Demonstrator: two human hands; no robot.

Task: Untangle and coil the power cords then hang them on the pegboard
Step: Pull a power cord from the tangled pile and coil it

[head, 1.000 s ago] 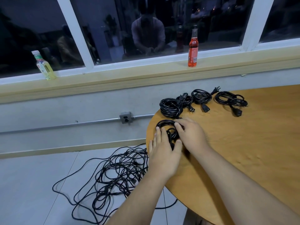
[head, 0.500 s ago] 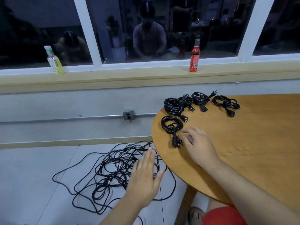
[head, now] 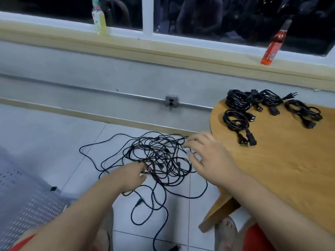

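Pale floor tiles [head: 54, 142] are carrying the tangled cords [head: 159, 156], while several coiled cords [head: 301, 110] are lying on the round wooden table [head: 290, 169]. Nothing is hanging yet, and no pegboard is showing. Having left the table, the right hand [head: 208, 156] is now hovering spread-fingered over the tangle, and the left hand [head: 130, 175] is dipping lower into it, its grip impossible to tell.

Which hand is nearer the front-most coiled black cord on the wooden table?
Right. The right hand hovers left of that coiled black cord; the left hand is farther, at the tangled black floor cords.
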